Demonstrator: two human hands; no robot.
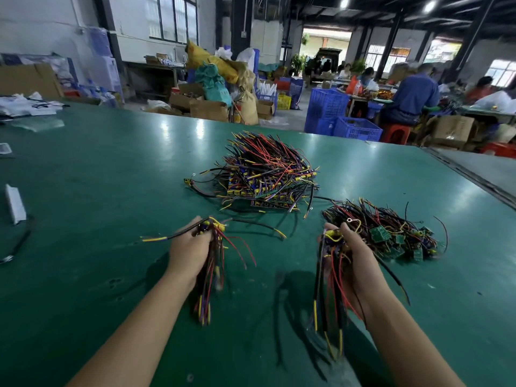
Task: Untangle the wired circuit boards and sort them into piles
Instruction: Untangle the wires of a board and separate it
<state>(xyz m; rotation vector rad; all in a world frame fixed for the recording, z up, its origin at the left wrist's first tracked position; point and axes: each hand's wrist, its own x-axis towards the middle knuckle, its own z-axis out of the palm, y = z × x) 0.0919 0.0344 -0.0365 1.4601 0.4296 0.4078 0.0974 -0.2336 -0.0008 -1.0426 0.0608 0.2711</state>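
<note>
My left hand [190,247] grips a bundle of wired circuit boards [212,263] above the green table [97,177]; red, black and yellow wires hang down from it toward me. My right hand [356,261] holds a second bundle of wired boards [331,275], its wires also dangling. A stacked pile of boards [268,174] with wires sticking up lies at the table's middle, beyond both hands. A looser tangle of small green boards [391,236] lies just right of my right hand.
A white bracket [15,203] and a black cable [16,247] lie at the table's left edge. Papers and plastic bags [28,106] sit far left. Beyond the table are blue crates [335,115], cardboard boxes and seated workers.
</note>
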